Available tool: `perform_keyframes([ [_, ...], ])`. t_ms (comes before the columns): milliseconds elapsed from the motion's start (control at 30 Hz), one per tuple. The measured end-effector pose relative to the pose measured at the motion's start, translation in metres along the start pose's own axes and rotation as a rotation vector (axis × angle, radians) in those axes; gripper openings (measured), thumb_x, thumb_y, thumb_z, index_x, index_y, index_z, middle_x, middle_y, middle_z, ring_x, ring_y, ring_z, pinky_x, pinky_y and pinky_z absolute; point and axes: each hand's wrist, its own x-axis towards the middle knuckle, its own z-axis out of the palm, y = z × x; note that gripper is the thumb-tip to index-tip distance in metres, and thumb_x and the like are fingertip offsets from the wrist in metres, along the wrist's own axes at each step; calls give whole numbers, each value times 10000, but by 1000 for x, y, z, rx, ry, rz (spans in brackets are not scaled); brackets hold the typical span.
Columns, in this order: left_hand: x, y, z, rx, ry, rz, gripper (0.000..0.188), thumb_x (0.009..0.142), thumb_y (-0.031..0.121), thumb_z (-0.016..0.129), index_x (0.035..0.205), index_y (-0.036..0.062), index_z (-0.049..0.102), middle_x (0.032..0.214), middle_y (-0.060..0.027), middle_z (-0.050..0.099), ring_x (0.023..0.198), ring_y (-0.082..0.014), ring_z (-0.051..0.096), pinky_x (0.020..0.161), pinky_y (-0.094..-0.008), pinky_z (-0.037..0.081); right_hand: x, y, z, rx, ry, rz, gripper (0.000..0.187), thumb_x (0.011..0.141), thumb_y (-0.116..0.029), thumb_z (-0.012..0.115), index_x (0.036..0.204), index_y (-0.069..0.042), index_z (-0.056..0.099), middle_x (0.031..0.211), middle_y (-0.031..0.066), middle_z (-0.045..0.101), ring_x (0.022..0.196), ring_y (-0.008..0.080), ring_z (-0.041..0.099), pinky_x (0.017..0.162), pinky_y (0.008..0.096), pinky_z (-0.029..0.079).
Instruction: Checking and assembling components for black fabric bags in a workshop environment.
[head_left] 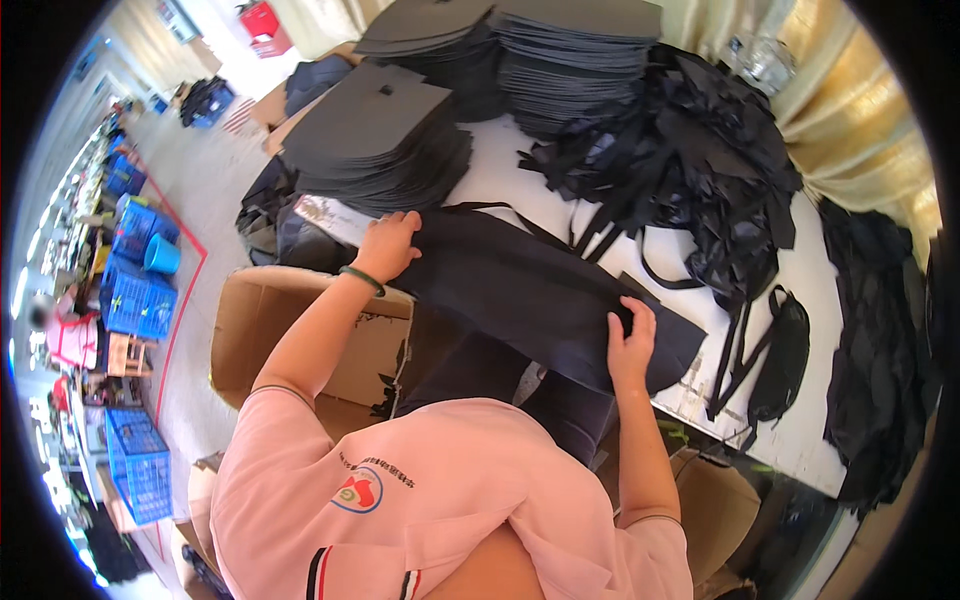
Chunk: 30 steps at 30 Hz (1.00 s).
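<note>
A long black fabric piece [500,275] with straps along its far edge stretches between my hands, over the near edge of the table and my lap. My left hand [392,246] is closed on its left end, fingers curled over the edge. Toward the right end, my right hand [632,342] grips the cloth, thumb and fingers bent against it. Some fingertips are hidden by the fabric. Just beyond lies a large heap of black straps and cloth [690,170]. A small black pouch with a strap [780,360] rests to the right.
Stacks of dark grey sheets [370,130] stand at the back of the white table [815,400]. An open cardboard box [260,330] is at my left. More black cloth [875,350] hangs at the right edge. Blue crates [140,290] line the floor far left, near a person [72,335].
</note>
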Motion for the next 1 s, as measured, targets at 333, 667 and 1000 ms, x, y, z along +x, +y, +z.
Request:
perform_keyframes([
  [333,-13,17,-18,-190,-56,-156,456,783,496,741,871,79,577,837,-116,646,804,-338,643,704,-432,501,16,4,-33,105,-392,76,334,817,-88,710,1135,-74,608,1336,165,538,1202,338,540,1006,379,427],
  [667,-28,-8,4,-344,-107,-81,183,821,203,658,913,72,569,804,-158,651,808,-386,635,702,-483,491,9,-22,-57,-137,-485,-90,484,784,-111,757,1228,-83,565,1449,189,433,1396,388,336,1136,426,316],
  [1000,17,85,-97,-804,5,145,186,845,157,742,900,3,654,671,-65,595,602,-95,493,578,-287,440,112,-115,-49,616,-676,2,461,906,-5,627,1344,-46,490,1309,77,561,967,152,647,876,284,515],
])
